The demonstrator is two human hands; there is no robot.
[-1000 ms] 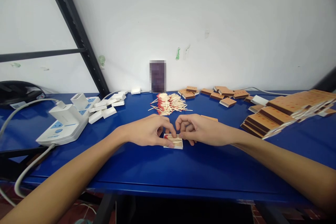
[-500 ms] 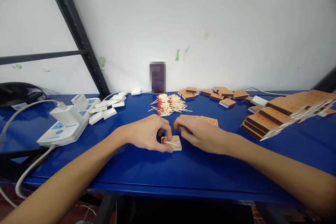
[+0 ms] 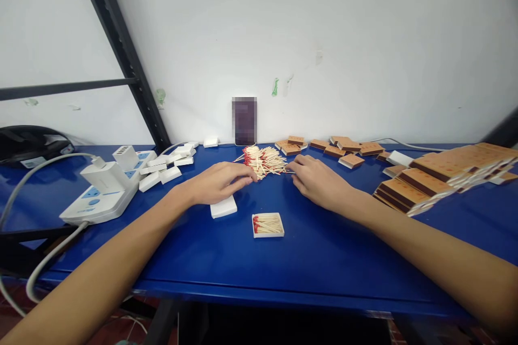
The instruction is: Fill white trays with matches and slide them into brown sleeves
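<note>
Red-tipped matches (image 3: 265, 161) lie in a loose pile near the back of the blue table. My left hand (image 3: 222, 182) is at the pile's front left, fingers stretched forward and the thumb apart, with nothing visible in it. Partly beneath that hand sits a white matchbox tray (image 3: 224, 208). On the pile's right side, my right hand (image 3: 318, 180) has its fingers loosely bent, fingertips touching stray match ends. Closer to me, a white inner tray (image 3: 268, 233) holds a layer of matches, heads to the left; neither hand touches it.
White trays (image 3: 170, 173) lie scattered at the left beside a power strip (image 3: 109, 213) with chargers and cables. Orange matchbox sleeves (image 3: 348, 144) are strewn at the back right, and stacked matchboxes (image 3: 429, 180) stand at the far right. A blurred dark rectangle (image 3: 244, 121) leans against the wall.
My left hand has left the filled tray and moved forward to the match pile, uncovering another white tray. My right hand has shifted forward and right, now covering the orange sleeve seen earlier.
</note>
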